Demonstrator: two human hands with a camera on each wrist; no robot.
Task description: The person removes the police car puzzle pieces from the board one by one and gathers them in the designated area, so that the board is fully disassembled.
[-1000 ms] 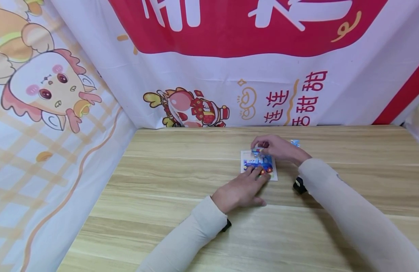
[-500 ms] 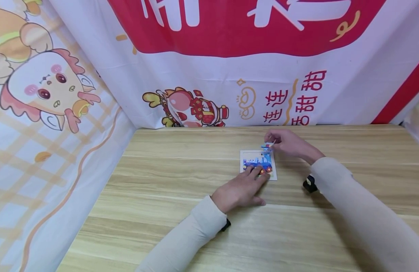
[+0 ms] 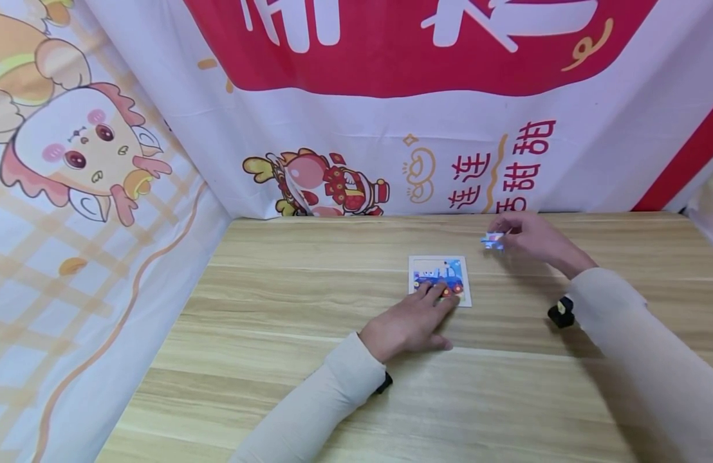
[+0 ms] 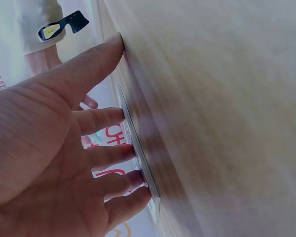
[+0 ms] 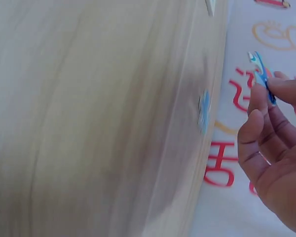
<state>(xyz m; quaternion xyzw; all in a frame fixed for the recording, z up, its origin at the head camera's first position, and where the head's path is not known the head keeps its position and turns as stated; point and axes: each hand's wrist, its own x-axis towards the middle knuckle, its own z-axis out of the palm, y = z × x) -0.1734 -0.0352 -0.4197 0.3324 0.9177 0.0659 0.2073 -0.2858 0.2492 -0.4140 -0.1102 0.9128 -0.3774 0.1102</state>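
Note:
A square jigsaw puzzle (image 3: 440, 262) in a white frame, with a blue vehicle picture, lies on the wooden table. My left hand (image 3: 410, 326) rests its fingertips on the puzzle's near part, thumb spread to the side; in the left wrist view the fingers (image 4: 111, 153) press at the thin board (image 4: 138, 148). Off to the right, my right hand (image 3: 533, 239) pinches a small blue puzzle piece (image 3: 492, 240) between thumb and fingers, held up off the table. Beneath it, another light-blue piece (image 5: 204, 112) lies flat on the table in the right wrist view.
The wooden table (image 3: 287, 289) reaches back to a white and red printed cloth (image 3: 345, 154). A second printed cloth (image 3: 101, 257) hangs along the left side. A black strap device (image 3: 561, 313) sits at my right wrist.
My right hand has moved right, away from the puzzle, carrying the puzzle piece with it. The puzzle's upper part is now uncovered. My left hand stays in place.

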